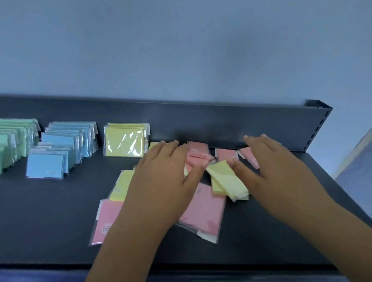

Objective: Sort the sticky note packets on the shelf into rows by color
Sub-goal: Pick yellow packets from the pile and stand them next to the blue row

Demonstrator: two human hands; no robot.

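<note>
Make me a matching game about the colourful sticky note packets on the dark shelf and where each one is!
Things
1. green plastic-wrapped sticky note packets
2. blue plastic-wrapped sticky note packets
3. upright yellow plastic-wrapped packet
4. flat pink plastic-wrapped packet

Places
A. lying in the mixed pile, partly hidden by the left hand
B. row at the far left
C. standing just right of the blue row
D. row between green and yellow

Pairs: 1-B, 2-D, 3-C, 4-A
</note>
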